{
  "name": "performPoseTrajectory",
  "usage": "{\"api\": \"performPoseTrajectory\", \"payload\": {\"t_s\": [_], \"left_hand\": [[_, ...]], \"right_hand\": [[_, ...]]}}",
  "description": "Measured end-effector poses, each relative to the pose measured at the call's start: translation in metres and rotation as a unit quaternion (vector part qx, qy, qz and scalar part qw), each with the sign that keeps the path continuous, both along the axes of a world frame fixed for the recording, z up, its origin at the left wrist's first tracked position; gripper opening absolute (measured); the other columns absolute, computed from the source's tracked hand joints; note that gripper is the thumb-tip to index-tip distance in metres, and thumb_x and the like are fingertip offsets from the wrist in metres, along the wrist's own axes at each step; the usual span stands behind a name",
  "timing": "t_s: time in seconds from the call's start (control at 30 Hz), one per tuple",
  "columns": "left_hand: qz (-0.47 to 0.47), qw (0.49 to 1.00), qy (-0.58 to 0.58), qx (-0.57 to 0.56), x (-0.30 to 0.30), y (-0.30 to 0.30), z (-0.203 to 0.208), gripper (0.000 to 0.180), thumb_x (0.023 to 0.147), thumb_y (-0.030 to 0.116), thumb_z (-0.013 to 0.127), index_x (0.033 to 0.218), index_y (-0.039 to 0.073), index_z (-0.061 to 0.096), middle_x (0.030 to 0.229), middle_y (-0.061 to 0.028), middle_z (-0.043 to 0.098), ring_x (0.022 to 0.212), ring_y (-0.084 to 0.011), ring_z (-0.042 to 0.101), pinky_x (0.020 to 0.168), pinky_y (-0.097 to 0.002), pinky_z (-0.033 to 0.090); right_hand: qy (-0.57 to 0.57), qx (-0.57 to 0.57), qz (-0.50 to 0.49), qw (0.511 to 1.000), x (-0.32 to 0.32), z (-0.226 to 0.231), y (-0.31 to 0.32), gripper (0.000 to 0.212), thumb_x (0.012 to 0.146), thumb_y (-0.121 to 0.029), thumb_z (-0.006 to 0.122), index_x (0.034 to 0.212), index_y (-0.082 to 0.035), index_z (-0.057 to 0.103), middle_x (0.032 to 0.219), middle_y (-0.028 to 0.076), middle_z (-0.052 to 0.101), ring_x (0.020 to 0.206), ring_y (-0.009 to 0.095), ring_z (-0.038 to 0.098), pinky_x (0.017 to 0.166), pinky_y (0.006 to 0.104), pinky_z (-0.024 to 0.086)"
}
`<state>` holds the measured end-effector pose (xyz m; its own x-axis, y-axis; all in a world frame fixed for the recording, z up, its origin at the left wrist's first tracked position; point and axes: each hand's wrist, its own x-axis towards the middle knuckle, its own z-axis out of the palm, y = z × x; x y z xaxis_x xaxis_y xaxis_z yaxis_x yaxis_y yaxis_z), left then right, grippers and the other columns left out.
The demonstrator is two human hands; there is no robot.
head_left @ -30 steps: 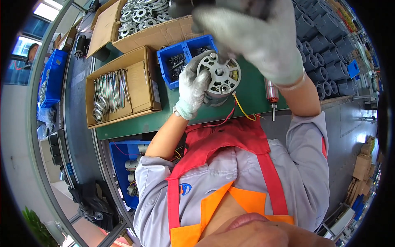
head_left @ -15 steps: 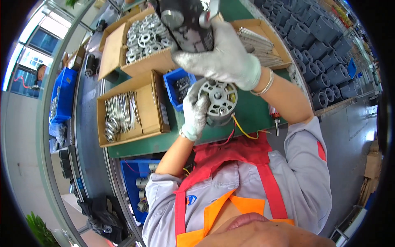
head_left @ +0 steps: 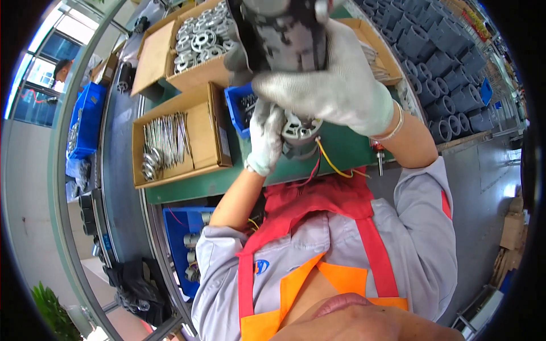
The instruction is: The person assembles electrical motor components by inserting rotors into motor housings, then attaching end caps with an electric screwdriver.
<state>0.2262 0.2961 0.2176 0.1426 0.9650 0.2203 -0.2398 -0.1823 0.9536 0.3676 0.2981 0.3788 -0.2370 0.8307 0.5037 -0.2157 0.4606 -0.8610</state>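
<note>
Near the front edge of the green table (head_left: 187,192), the left hand (head_left: 266,133) holds a round gray motor (head_left: 301,132) by its left side, its gloved fingers curled in close. Some of those fingers are hidden, and I cannot tell if the motor's bottom rests on the table. Its top has holes in it, and a yellow wire (head_left: 331,162) and a red wire (head_left: 315,169) come out toward the person. Just above the motor is the right hand (head_left: 341,85), also in a glove — its fingers are wrapped around a big black tool (head_left: 290,48). The right hand hides the tool's low end, so I cannot tell if it touches the motor. To the left sits a box (head_left: 203,133) with thin metal rods (head_left: 169,139) in it. Between that box and the left hand is a blue bin (head_left: 235,115). Gray tubes (head_left: 455,105) stand far off to the right.
</note>
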Motion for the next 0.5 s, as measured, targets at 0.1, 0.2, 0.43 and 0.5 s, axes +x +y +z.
{"api": "performPoseTrajectory", "payload": {"t_s": [0.1, 0.2, 0.43, 0.5], "left_hand": [[-0.026, 0.997, -0.049, 0.047, 0.003, 0.006, -0.012, 0.05, 0.093, 0.021, 0.061, 0.136, 0.0, 0.044, 0.132, -0.0114, 0.054, 0.119, -0.0216, 0.053, 0.103, -0.0358, 0.042], [-0.018, 0.999, -0.03, 0.015, 0.0, 0.006, -0.023, 0.056, 0.092, 0.024, 0.064, 0.138, 0.001, 0.042, 0.134, -0.0113, 0.053, 0.121, -0.0216, 0.052, 0.103, -0.036, 0.042], [-0.017, 0.998, -0.053, -0.004, -0.005, 0.02, -0.069, 0.054, 0.098, 0.028, 0.056, 0.144, 0.011, 0.035, 0.141, -0.0066, 0.045, 0.128, -0.0194, 0.044, 0.108, -0.0368, 0.036], [-0.012, 0.999, -0.05, 0.004, -0.003, 0.016, -0.059, 0.053, 0.098, 0.028, 0.056, 0.143, 0.01, 0.036, 0.14, -0.0069, 0.046, 0.126, -0.0193, 0.045, 0.107, -0.0364, 0.037]], "right_hand": [[-0.068, 0.004, -0.012, 0.998, 0.001, -0.014, -0.012, 0.047, 0.071, -0.023, 0.079, 0.107, 0.0, 0.06, 0.089, 0.009, 0.068, 0.081, 0.017, 0.066, 0.079, 0.0313, 0.053], [-0.05, 0.018, -0.01, 0.999, 0.001, -0.015, -0.01, 0.046, 0.071, -0.02, 0.077, 0.107, 0.001, 0.06, 0.088, 0.009, 0.067, 0.078, 0.017, 0.064, 0.077, 0.0318, 0.053], [-0.073, 0.043, 0.01, 0.996, 0.002, -0.011, -0.015, 0.042, 0.07, -0.016, 0.075, 0.104, 0.003, 0.058, 0.084, 0.007, 0.066, 0.074, 0.015, 0.059, 0.073, 0.0311, 0.052], [-0.139, 0.072, -0.004, 0.988, 0.006, -0.005, -0.017, 0.041, 0.07, -0.014, 0.074, 0.104, 0.002, 0.058, 0.083, 0.006, 0.065, 0.074, 0.013, 0.058, 0.072, 0.0311, 0.052]]}}
